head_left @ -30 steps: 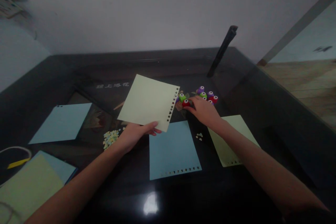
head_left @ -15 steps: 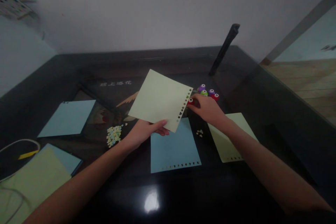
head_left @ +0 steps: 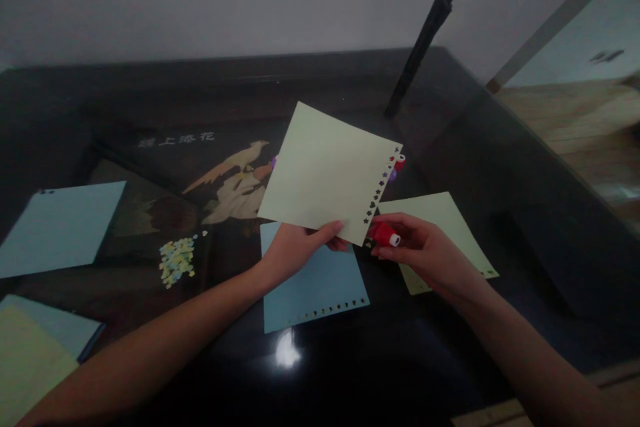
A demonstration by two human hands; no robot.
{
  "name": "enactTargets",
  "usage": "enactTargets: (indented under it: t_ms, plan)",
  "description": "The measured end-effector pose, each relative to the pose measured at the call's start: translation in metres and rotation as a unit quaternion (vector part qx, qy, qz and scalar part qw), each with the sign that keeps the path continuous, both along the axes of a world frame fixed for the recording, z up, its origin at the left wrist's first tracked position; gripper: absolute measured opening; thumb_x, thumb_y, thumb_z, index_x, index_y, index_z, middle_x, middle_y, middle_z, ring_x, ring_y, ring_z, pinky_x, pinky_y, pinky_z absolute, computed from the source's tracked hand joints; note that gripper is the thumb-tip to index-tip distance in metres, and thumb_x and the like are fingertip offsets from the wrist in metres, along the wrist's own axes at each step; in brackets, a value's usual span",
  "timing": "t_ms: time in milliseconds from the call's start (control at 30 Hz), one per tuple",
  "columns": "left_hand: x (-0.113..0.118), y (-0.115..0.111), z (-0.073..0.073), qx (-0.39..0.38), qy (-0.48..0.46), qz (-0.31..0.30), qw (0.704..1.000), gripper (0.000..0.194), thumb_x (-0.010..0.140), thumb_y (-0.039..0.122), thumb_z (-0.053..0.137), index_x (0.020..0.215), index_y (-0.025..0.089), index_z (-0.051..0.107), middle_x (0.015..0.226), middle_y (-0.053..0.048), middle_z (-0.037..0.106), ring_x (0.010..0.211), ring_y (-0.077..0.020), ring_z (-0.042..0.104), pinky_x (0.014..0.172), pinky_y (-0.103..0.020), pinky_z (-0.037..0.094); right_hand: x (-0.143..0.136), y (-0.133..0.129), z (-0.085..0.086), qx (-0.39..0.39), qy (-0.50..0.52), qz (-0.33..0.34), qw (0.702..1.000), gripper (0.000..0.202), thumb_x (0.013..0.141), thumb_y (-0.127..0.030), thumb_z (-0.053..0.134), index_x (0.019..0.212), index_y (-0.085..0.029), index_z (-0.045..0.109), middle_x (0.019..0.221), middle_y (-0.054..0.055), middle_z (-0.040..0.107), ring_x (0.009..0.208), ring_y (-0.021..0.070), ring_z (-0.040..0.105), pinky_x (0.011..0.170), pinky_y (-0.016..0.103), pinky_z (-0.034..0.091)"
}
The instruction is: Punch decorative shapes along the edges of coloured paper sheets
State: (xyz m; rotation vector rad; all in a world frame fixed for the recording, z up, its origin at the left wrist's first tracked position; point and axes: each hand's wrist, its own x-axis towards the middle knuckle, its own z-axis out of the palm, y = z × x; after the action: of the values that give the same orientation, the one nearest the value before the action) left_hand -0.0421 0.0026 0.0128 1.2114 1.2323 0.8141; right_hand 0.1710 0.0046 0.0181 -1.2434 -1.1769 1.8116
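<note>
My left hand [head_left: 305, 247] pinches a pale yellow-green sheet of paper [head_left: 330, 173] by its lower edge, thumb on top. Small stars, hearts and other shapes are punched in a row along the sheet's right side. My right hand [head_left: 430, 250] is closed around a red craft punch [head_left: 384, 235] with a white button, held at the sheet's lower right corner. Whether the paper is inside the punch's slot I cannot tell. Beneath the hands lies a blue sheet [head_left: 313, 287] with punched holes along its near edge. Another yellow-green sheet [head_left: 440, 213] lies under my right hand.
Another red punch [head_left: 399, 161] and a purple punch [head_left: 393, 175] peek out behind the raised sheet. Small paper cutouts [head_left: 177, 261] form a pile at left. Blue paper [head_left: 65, 227] and a yellow sheet [head_left: 30, 360] lie further left. A black stick-like object [head_left: 420, 53] rises at the back.
My right hand has brought the red punch down along the sheet's punched side to its lower corner. The camera view has shifted, and the held sheet now covers most of the other punches.
</note>
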Motion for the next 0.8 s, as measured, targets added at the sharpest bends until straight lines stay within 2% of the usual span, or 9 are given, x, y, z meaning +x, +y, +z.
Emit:
enactTargets:
  t_ms: [100,233,567,800]
  plan:
    - [-0.0025,-0.0018,-0.0016,0.015,0.037,-0.012,0.999,0.025,0.082,0.031,0.057,0.064,0.016,0.064,0.062,-0.005,0.071,0.061,-0.0143,0.067,0.071,-0.027,0.055,0.0002,0.0007,-0.0021,-0.026,0.019,0.000,0.999,0.045,0.062,-0.020,0.081,0.104,-0.026,0.068,0.099,0.002,0.073,0.082,0.0154,0.068,0.087,0.037,0.052]
    - [-0.0013,-0.0029,-0.0037,0.023,0.055,-0.032,0.998,0.028,0.083,0.032,0.055,0.060,0.017,0.064,0.063,-0.004,0.072,0.062,-0.0138,0.067,0.073,-0.026,0.054,0.0016,0.0004,-0.0023,-0.025,0.020,-0.028,0.999,0.037,0.067,-0.027,0.079,0.102,-0.023,0.069,0.093,0.004,0.073,0.074,0.0154,0.068,0.079,0.036,0.054]
    - [0.0011,-0.0057,-0.0028,0.037,0.080,-0.022,0.996,0.030,0.083,0.035,0.053,0.061,0.019,0.065,0.065,-0.003,0.072,0.061,-0.0135,0.065,0.073,-0.026,0.053,-0.0019,-0.0015,0.0009,-0.026,0.017,-0.044,0.999,0.030,0.065,-0.029,0.080,0.092,-0.020,0.071,0.077,0.002,0.071,0.063,0.0131,0.063,0.063,0.031,0.052]
    - [0.0015,-0.0067,-0.0035,0.038,0.088,-0.023,0.995,0.030,0.083,0.036,0.054,0.060,0.020,0.063,0.065,-0.003,0.072,0.062,-0.0147,0.065,0.074,-0.028,0.053,-0.0033,-0.0048,-0.0014,-0.021,0.003,-0.040,0.999,0.030,0.067,-0.028,0.079,0.093,-0.019,0.070,0.076,0.002,0.071,0.063,0.0131,0.063,0.061,0.030,0.051]
